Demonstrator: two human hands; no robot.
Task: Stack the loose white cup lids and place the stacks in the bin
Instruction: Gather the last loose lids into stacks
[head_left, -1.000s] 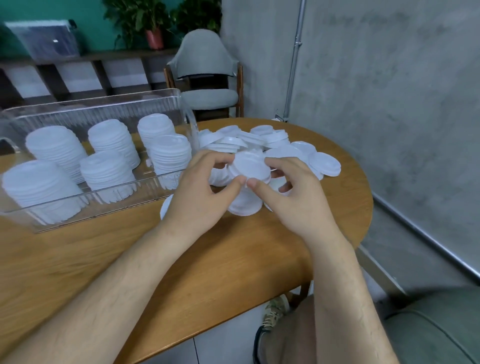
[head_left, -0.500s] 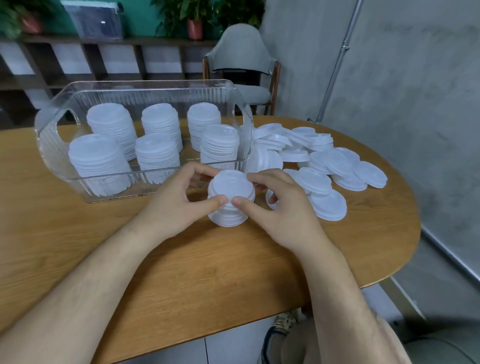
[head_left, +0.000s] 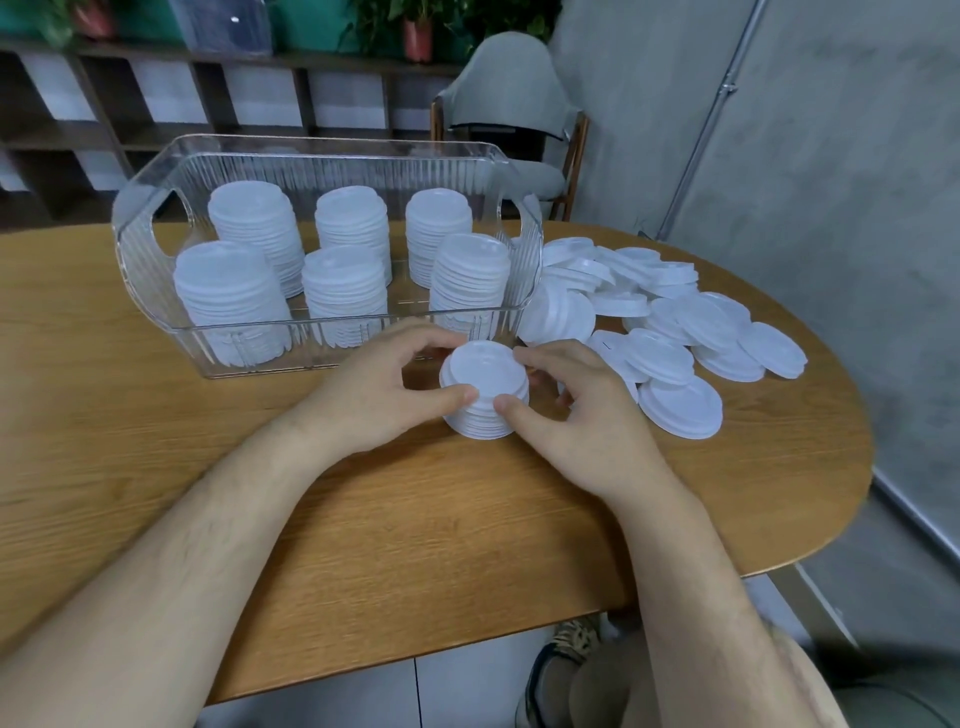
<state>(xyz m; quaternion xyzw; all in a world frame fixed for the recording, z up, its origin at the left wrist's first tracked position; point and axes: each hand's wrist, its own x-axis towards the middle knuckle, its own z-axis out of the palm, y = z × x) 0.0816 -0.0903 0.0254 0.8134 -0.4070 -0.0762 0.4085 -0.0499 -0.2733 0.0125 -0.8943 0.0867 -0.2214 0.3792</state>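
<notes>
Head view: the left hand (head_left: 379, 395) and right hand (head_left: 576, 410) both curl round a short stack of lids (head_left: 484, 387), thumbs meeting at its near edge. It stands on the bench (head_left: 415, 519), just in front of the near wall of the clear bin (head_left: 332, 155). I judge these thin plastic lids very light, a little springy and slick. A nested column could skew or shed its top if I squeeze high, so I would grip low, on opposite sides. Loose lids (head_left: 675, 332) lie heaped to the right against the bin's end; six stacks (head_left: 343, 280) stand inside. I can read no brand, label or writing.
</notes>
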